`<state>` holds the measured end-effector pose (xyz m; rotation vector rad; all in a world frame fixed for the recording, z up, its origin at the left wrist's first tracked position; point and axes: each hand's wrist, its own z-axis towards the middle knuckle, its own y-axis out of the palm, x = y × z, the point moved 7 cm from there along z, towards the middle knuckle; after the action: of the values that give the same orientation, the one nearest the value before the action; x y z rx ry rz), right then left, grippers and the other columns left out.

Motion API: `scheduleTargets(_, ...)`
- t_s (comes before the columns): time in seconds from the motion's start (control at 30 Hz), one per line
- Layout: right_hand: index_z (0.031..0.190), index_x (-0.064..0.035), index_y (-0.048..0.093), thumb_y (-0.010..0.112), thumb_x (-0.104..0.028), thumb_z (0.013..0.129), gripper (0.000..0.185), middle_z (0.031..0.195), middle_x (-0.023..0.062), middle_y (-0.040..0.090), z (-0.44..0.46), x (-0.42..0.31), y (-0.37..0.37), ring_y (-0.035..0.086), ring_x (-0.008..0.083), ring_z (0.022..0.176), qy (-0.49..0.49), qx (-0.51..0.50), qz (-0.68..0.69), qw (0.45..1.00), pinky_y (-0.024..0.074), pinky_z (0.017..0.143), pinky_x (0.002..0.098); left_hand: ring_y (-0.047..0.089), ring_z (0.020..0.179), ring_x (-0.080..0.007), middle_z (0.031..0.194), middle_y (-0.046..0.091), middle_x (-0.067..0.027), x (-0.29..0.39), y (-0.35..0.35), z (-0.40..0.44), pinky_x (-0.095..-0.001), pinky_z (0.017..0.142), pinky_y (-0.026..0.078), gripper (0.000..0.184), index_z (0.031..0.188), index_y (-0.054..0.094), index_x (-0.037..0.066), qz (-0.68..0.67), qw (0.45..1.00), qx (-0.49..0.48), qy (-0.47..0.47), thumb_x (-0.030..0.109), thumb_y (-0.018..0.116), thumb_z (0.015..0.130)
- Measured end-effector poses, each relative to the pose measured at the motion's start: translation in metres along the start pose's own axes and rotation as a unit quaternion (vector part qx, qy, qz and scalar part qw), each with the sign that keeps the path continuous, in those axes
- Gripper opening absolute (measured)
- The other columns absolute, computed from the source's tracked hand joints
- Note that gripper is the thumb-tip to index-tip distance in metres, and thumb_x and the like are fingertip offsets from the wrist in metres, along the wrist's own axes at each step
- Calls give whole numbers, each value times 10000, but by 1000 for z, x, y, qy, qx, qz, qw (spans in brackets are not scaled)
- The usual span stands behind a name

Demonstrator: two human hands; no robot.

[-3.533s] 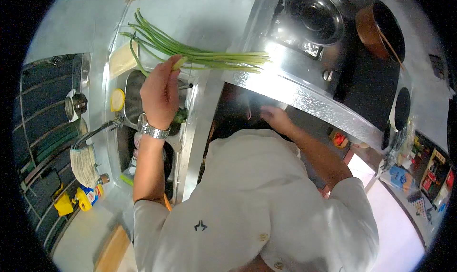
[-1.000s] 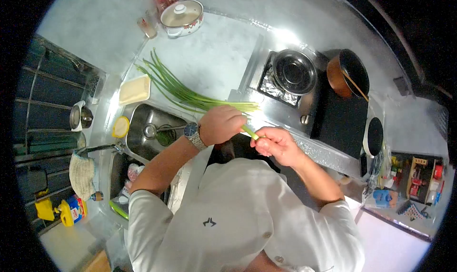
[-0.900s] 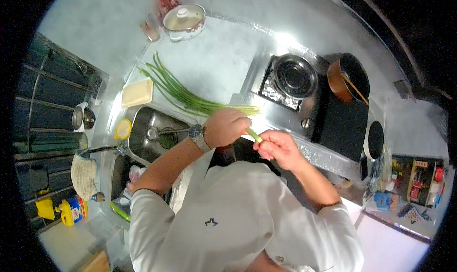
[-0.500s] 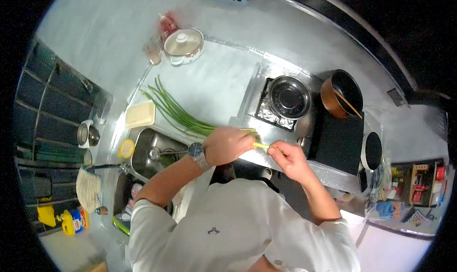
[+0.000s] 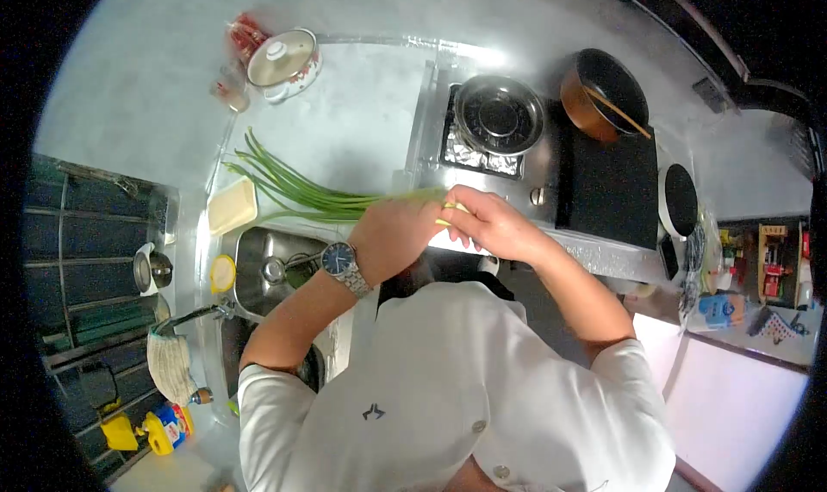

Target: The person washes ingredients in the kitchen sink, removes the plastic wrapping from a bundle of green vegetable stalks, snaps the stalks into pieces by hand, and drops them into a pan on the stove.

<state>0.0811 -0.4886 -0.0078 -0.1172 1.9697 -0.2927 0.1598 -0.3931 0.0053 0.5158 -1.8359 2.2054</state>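
My left hand [image 5: 398,233], with a metal watch on its wrist, is closed around a bunch of long green stalks [image 5: 319,197], which look like garlic scapes or spring onions. Their thin tips fan out to the left over the counter. Right up against it, my right hand [image 5: 493,221] pinches a pale yellow-green stalk end [image 5: 457,208] between thumb and fingers. Both hands are in front of my chest at the counter's front edge. The left fingers are mostly hidden from above.
A sink [image 5: 263,289] lies left, with a cream tray [image 5: 233,208] on its rim. A lidded pot [image 5: 284,65] stands at the back left. To the right are a black pan [image 5: 498,115] on the gas burner and a copper-coloured pot [image 5: 594,104] holding a wooden stick.
My right hand has moved in against my left; the yellow-green piece that stretched between them is now mostly covered. The view has shifted, so the counter things appear higher and further left.
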Motion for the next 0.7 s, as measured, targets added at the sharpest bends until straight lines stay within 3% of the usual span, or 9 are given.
scheduleTargets(0.13, 1010, -25, 566, 544, -247, 962, 229, 722, 92, 618, -3, 8, -7, 625, 191, 710, -77, 60, -48, 994, 477, 653, 330, 657, 771, -327, 863, 675, -124, -17, -10, -11, -439, 659, 519, 234, 968, 597, 75, -13, 1000, 21, -17, 295, 611, 888)
scheduleTargets(0.17, 1011, -32, 588, 557, -256, 953, 234, 733, 112, 627, -2, 14, -10, 623, 231, 702, -56, 44, -50, 996, 473, 648, 360, 663, 788, -321, 888, 682, -122, -26, -7, -15, -426, 665, 525, 252, 995, 610, 78, 4, 999, -38, -36, 310, 607, 895)
scheduleTargets(0.33, 921, -44, 635, 607, -307, 921, 265, 769, 170, 635, 2, 11, 4, 609, 346, 698, -63, -12, -116, 991, 462, 644, 425, 665, 781, -311, 866, 679, -117, -19, 1, -18, -426, 647, 526, 235, 965, 616, 76, 50, 995, -78, -28, 303, 583, 915)
scheduleTargets(0.43, 871, -59, 679, 565, -353, 922, 319, 763, 190, 653, 8, 17, 1, 630, 393, 750, -85, 71, -252, 961, 488, 681, 473, 666, 742, -305, 809, 671, -118, -22, 6, -20, -430, 623, 524, 229, 927, 613, 78, 42, 997, -56, -33, 301, 560, 931)
scheduleTargets(0.53, 853, -75, 694, 535, -365, 923, 339, 794, 186, 668, 20, 35, -8, 644, 377, 768, -41, 129, -336, 932, 500, 698, 493, 657, 663, -308, 727, 653, -117, -37, 24, -25, -437, 575, 516, 233, 872, 597, 80, 49, 996, -56, -58, 300, 550, 934)
scheduleTargets(0.6, 855, -71, 703, 533, -368, 918, 348, 787, 185, 676, 29, 44, -8, 655, 370, 750, -66, 158, -356, 919, 513, 699, 491, 649, 618, -313, 687, 641, -118, -38, 30, -26, -440, 548, 510, 240, 842, 585, 79, 67, 992, -73, -80, 299, 550, 932)
scheduleTargets(0.67, 853, -46, 698, 532, -363, 918, 363, 778, 188, 677, 44, 74, -37, 662, 365, 752, 50, 229, -410, 881, 516, 711, 494, 658, 620, -298, 671, 645, -129, -31, 21, -23, -401, 556, 520, 208, 815, 593, 54, 74, 987, -67, -130, 224, 535, 919)
scheduleTargets(0.7, 838, -29, 687, 518, -347, 931, 372, 780, 188, 679, 38, 76, -54, 667, 360, 771, 56, 262, -384, 883, 515, 727, 496, 658, 620, -298, 671, 645, -129, -30, 16, -25, -401, 556, 520, 208, 815, 593, 54, 75, 987, -67, -128, 224, 535, 919)
